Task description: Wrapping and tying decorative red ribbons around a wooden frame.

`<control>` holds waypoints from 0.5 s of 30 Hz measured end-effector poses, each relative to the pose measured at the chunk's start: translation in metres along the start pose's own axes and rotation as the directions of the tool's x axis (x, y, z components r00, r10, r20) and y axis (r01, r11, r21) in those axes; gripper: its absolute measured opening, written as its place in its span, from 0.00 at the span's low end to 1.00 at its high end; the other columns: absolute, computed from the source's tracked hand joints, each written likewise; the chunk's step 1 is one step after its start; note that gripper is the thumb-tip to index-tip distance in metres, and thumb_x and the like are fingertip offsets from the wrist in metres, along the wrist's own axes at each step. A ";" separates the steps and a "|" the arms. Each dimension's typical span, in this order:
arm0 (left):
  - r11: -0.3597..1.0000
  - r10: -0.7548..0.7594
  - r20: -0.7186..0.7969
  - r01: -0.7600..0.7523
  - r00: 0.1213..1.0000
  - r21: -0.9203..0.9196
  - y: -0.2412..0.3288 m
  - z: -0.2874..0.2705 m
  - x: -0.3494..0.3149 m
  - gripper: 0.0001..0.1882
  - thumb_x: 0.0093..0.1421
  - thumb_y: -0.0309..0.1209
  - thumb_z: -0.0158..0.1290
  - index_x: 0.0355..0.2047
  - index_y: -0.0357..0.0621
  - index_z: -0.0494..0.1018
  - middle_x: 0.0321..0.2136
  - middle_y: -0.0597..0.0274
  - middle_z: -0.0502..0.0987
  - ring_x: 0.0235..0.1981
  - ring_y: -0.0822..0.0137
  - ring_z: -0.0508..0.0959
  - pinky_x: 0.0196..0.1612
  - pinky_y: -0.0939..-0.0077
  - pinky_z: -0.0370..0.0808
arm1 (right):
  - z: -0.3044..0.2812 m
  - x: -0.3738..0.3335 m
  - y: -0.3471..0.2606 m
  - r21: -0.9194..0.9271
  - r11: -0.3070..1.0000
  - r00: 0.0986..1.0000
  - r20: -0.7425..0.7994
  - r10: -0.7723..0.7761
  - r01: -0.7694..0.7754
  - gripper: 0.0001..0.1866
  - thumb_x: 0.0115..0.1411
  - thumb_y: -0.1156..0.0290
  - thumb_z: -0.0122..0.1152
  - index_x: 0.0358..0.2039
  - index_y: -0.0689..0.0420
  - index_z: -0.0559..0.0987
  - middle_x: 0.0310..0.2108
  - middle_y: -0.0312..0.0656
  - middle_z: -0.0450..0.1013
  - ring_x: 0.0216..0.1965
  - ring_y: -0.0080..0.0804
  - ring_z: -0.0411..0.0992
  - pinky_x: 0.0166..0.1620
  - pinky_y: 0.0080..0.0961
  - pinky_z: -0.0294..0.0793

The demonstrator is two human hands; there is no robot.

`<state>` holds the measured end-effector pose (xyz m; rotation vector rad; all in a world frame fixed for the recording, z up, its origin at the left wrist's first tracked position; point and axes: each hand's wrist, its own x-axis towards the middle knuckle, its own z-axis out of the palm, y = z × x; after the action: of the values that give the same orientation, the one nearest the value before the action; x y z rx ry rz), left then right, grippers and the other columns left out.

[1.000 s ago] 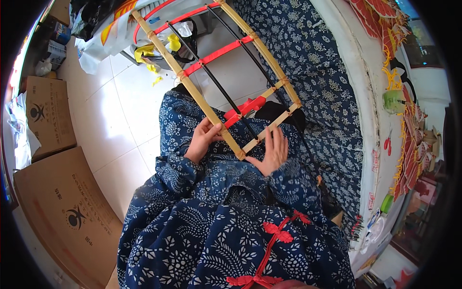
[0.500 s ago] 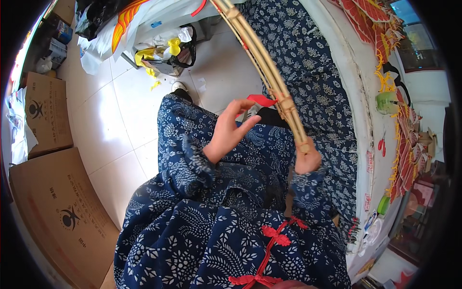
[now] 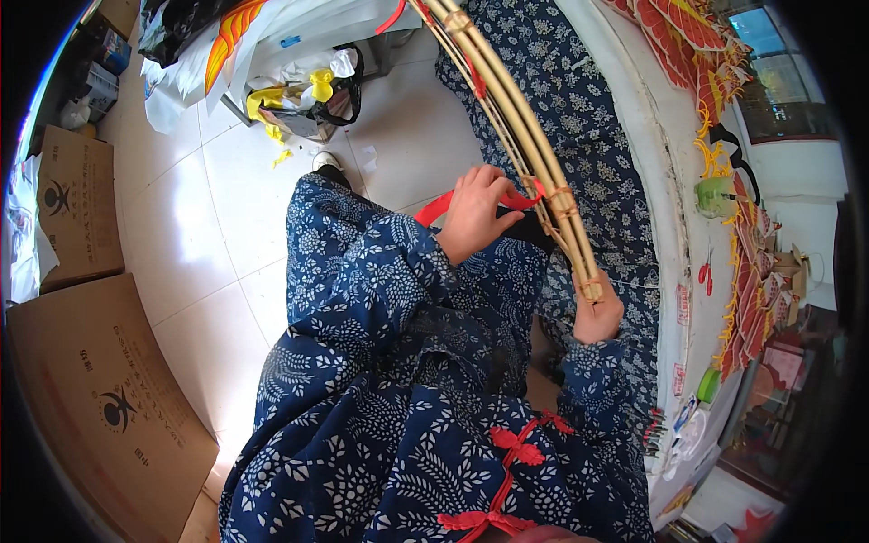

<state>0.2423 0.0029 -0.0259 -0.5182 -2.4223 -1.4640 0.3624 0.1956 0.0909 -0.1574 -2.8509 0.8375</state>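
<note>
A bundle of thin bamboo poles [image 3: 540, 149], bound at intervals, slants from the top of the view toward my lap. My right hand [image 3: 597, 317] is wrapped round its lower end. Beside the bundle, my left hand [image 3: 478, 213] is closed on a red ribbon [image 3: 434, 210]. One part of the ribbon reaches the poles just above a binding, and the other trails out to the left of my hand. Further up, a red strip [image 3: 477, 81] lies along the bamboo. The poles' upper end is outside the view.
To the right runs a white-topped table [image 3: 665, 172] with a blue floral skirt, holding red-handled scissors [image 3: 705, 273], a green jar [image 3: 715, 195] and red-and-yellow decorated pieces [image 3: 748, 312]. Cardboard boxes [image 3: 109, 389] stand at left. A black bag [image 3: 348, 100] with yellow scraps sits ahead on the tiled floor.
My left hand has moved right and down toward the poles, its spread fingers now closed on the ribbon. The bundle and my right hand have shifted slightly right and down.
</note>
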 end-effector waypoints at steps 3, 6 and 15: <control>0.999 0.038 -0.011 -0.038 0.999 -0.013 0.006 -0.007 0.001 0.17 0.47 0.34 0.65 0.34 0.43 0.72 0.38 0.59 0.72 0.43 0.56 0.72 0.49 0.62 0.66 | 0.000 -0.001 0.006 0.099 0.995 0.999 -0.045 0.020 -0.015 0.14 0.62 0.67 0.61 0.44 0.63 0.78 0.31 0.38 0.78 0.26 0.20 0.71 0.30 0.19 0.70; 0.972 -0.164 0.121 0.181 0.979 -0.151 0.012 -0.019 0.001 0.11 0.48 0.32 0.62 0.27 0.44 0.71 0.29 0.61 0.74 0.34 0.58 0.75 0.48 0.63 0.65 | 0.002 -0.003 0.001 0.234 0.969 0.992 -0.081 0.099 -0.078 0.14 0.63 0.67 0.60 0.44 0.62 0.78 0.29 0.35 0.77 0.24 0.16 0.68 0.27 0.14 0.66; 0.999 0.019 0.105 -0.015 0.994 -0.039 0.050 -0.101 0.010 0.09 0.52 0.35 0.59 0.27 0.44 0.72 0.18 0.61 0.74 0.28 0.54 0.76 0.34 0.61 0.72 | -0.041 0.007 -0.012 0.454 0.776 0.899 0.244 0.365 -0.438 0.13 0.66 0.63 0.54 0.42 0.59 0.77 0.17 0.26 0.60 0.14 0.09 0.50 0.16 0.11 0.45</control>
<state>0.2586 -0.0645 0.0638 -0.6377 -2.4670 -1.5148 0.3629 0.2086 0.1326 -0.6828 -2.6360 1.7080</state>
